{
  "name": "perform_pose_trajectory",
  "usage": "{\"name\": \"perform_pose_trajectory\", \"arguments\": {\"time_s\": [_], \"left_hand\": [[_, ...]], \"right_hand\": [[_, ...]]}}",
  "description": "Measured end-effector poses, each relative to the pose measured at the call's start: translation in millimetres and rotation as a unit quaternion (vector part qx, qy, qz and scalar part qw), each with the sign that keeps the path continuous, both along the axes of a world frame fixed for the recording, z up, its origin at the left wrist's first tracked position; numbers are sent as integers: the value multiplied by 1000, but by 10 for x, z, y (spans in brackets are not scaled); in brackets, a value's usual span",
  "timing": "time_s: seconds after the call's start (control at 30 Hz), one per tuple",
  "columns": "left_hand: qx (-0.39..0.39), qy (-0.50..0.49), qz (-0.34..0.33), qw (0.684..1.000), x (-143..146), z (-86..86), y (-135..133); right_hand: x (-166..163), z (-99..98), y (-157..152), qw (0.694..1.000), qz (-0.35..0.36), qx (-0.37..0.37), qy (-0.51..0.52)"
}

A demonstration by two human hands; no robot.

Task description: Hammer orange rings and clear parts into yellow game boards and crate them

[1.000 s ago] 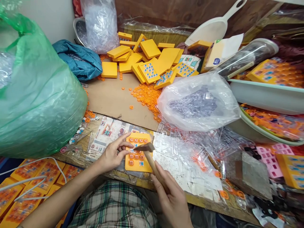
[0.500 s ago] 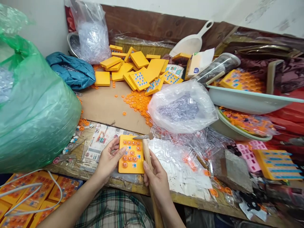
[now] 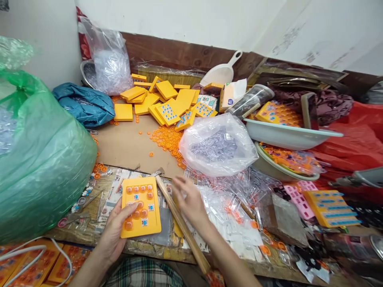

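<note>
My left hand (image 3: pixel 115 223) grips a yellow plastic panel (image 3: pixel 140 229) by its left edge, thumb on top, tilted up off the bench. Clear orange caps and a few blue-and-white pieces sit in the panel's face. Beside it, a hammer (image 3: pixel 181 221) lies with its wooden handle slanting toward the bench's front edge; its head is partly behind the panel. My right hand (image 3: pixel 191 201) is just right of the handle, off it, fingers stretched out and slightly blurred, with nothing seen in them. A yellow strip under the handle is mostly hidden.
Yellow panels (image 3: pixel 146 104) are heaped at the back, near loose orange caps (image 3: pixel 167 139). A white bag (image 3: pixel 245 161) of clear pieces stands mid-bench. A large green bag (image 3: pixel 44 171) bounds the left. A metal block (image 3: pixel 285 219) and stacked basins (image 3: pixel 287 135) are at right.
My right hand has let go of the hammer, which now lies on the bench. My left hand has lifted the yellow panel and drawn it left, away from the hammer. The view has shifted.
</note>
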State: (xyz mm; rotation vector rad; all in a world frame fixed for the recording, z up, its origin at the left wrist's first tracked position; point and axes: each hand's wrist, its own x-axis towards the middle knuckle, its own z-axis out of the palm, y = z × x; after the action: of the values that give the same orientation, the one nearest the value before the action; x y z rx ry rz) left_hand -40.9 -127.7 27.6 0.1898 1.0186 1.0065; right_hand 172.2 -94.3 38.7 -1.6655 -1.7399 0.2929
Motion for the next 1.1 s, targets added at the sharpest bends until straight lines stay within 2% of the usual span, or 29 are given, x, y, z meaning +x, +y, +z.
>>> {"name": "perform_pose_trajectory", "arguments": {"time_s": [0.1,0.17,0.27,0.4,0.5,0.57,0.63,0.73,0.8,0.83,0.9,0.97,1.1], "left_hand": [[2,-18,-22,1000,92,18,4],[6,-28,-42,999,178,42,-18],[19,-57,-73,996,295,87,-74],[17,-73,-86,993,362,117,-121],[10,-80,-78,994,341,98,-122],[8,-81,-71,994,322,83,-116],[17,-82,-63,994,321,80,-110],[47,-74,-50,995,355,95,-116],[72,-65,-47,994,390,99,-137],[84,-59,-47,994,406,95,-154],[102,-43,-45,993,433,72,-196],[117,-18,-36,992,444,42,-241],[146,22,-18,989,421,28,-293]], "right_hand": [[456,222,438,992,-103,-4,-77],[748,299,733,980,-158,-28,-116],[1010,278,1035,969,-178,-84,-147],[1055,194,1112,969,-184,-95,-132],[956,242,955,978,-191,-46,-77],[801,302,721,981,-193,-6,-22],[559,333,379,983,-177,10,39],[111,264,-216,987,-106,-25,122],[-150,157,-534,953,-51,-68,290],[-252,99,-643,938,-50,-67,336],[-385,-2,-764,924,-53,-48,376],[-441,-67,-790,929,-67,-14,363],[-428,-79,-756,925,-87,10,369]]}}
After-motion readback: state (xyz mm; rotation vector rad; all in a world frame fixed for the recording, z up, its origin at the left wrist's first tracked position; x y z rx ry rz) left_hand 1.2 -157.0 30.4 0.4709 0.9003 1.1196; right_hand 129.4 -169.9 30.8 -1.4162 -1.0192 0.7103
